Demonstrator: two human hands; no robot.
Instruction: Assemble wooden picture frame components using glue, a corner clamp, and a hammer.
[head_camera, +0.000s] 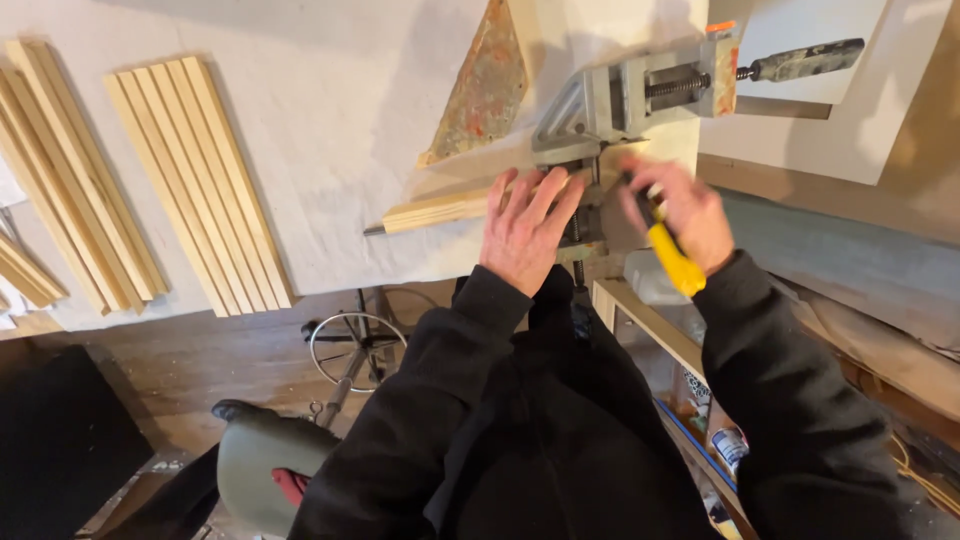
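Head view: left hand (522, 232) lies flat, released, on the wooden strip (440, 209); right hand (680, 212) grasps a yellow-handled tool (672, 256) beside the corner clamp (625, 98).

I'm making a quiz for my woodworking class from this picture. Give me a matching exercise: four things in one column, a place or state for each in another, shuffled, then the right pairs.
Things:
1. left hand
2. right hand
3. stool
4. wooden strips

Places or states:
A. lying side by side on the white sheet
B. gripping a yellow-handled tool
C. pressed flat on the wooden piece by the corner clamp
D. standing on the floor under the bench edge

Pairs: 1-C, 2-B, 3-D, 4-A
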